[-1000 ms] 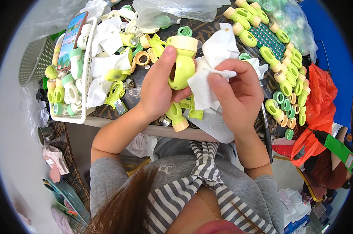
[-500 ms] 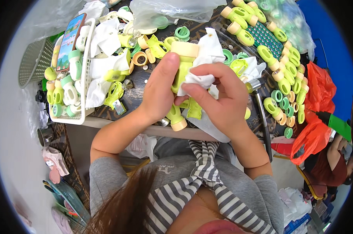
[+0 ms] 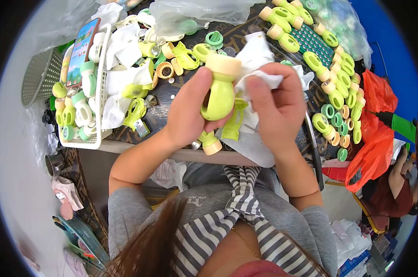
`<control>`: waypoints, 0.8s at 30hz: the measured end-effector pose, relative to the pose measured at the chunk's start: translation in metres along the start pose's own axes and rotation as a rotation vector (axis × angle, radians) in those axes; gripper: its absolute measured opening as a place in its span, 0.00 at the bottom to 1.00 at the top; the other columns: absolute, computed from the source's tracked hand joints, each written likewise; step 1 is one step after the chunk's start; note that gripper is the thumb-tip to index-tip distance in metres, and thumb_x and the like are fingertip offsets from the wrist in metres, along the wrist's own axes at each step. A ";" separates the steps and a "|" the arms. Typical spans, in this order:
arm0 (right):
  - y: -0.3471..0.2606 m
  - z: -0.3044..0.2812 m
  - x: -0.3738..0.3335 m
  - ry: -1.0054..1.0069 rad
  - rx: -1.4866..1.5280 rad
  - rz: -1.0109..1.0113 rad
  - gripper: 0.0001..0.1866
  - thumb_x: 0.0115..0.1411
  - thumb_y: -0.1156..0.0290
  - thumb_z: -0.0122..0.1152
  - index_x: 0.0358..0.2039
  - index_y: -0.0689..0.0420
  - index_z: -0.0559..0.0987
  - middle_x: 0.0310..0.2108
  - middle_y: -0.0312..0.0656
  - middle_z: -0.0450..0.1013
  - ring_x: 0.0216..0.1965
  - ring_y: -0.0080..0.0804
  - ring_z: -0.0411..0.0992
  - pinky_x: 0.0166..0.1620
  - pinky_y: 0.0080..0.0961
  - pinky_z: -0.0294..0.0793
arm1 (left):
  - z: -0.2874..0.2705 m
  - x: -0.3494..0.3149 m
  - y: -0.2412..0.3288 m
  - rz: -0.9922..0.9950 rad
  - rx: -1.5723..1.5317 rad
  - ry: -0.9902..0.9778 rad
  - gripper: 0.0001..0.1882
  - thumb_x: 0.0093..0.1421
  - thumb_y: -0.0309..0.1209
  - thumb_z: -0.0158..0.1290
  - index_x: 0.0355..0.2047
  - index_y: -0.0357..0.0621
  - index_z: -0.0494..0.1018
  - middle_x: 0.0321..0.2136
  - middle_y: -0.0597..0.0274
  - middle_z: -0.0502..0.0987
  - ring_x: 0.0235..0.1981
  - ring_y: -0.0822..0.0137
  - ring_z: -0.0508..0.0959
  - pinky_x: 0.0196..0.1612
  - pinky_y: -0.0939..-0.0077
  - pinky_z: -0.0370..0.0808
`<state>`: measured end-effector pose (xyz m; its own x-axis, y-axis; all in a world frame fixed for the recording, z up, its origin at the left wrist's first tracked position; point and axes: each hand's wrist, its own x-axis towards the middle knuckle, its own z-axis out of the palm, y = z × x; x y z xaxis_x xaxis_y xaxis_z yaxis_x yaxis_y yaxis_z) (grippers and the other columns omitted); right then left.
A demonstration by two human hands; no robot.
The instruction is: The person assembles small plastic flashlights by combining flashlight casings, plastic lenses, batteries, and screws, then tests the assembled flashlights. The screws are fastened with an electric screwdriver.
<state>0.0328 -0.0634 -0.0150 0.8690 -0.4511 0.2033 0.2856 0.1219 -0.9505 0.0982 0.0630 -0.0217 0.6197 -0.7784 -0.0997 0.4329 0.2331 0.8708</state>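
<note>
My left hand (image 3: 186, 108) is wrapped around a lime-green toy flashlight (image 3: 221, 94) with a cream ring at its head, held upright above the table. To its right, my right hand (image 3: 280, 108) pinches a white cloth (image 3: 269, 81), now a little apart from the flashlight. Below them, a second green flashlight (image 3: 209, 142) and a loose green shell half (image 3: 233, 124) lie near the table edge. Beyond my left hand are a cream ring (image 3: 165, 70), another green shell (image 3: 136, 111) and a small silver reflector (image 3: 151, 99).
A white basket (image 3: 99, 131) of flashlights stands at the left, with a phone (image 3: 82, 53) leaning on it. Rows of green flashlights (image 3: 336, 94) and a green tray (image 3: 313, 44) fill the right side. A hammer (image 3: 313, 147) lies near an orange-red bag (image 3: 368, 157).
My right hand has drawn the cloth off the flashlight, away to the right. The flashlight has turned in my left hand and shows more of its rounded body.
</note>
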 end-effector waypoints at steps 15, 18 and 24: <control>0.005 -0.002 0.003 0.103 -0.019 -0.270 0.12 0.52 0.77 0.53 0.35 0.56 0.62 0.22 0.32 0.63 0.17 0.12 0.57 0.18 0.08 0.55 | 0.001 0.007 0.006 -0.101 -0.283 -0.016 0.26 0.59 0.51 0.26 0.29 0.41 0.63 0.08 0.63 0.61 0.04 0.77 0.52 0.10 0.84 0.52; 0.004 -0.003 0.003 0.059 0.004 -0.260 0.12 0.51 0.78 0.54 0.35 0.58 0.62 0.25 0.33 0.63 0.21 0.13 0.60 0.23 0.08 0.58 | -0.001 0.007 0.004 -0.085 -0.350 -0.054 0.25 0.59 0.50 0.27 0.30 0.41 0.63 0.09 0.62 0.62 0.05 0.76 0.52 0.11 0.85 0.53; 0.000 -0.004 0.001 -0.003 0.063 -0.169 0.13 0.50 0.80 0.55 0.35 0.60 0.63 0.27 0.33 0.64 0.25 0.13 0.62 0.27 0.09 0.62 | -0.004 0.007 0.002 -0.014 -0.354 -0.165 0.18 0.54 0.42 0.36 0.34 0.38 0.62 0.11 0.61 0.63 0.07 0.76 0.56 0.14 0.84 0.56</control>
<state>0.0326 -0.0672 -0.0155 0.8077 -0.4671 0.3597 0.4522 0.0994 -0.8864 0.1066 0.0602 -0.0224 0.5114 -0.8593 -0.0064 0.6575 0.3865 0.6467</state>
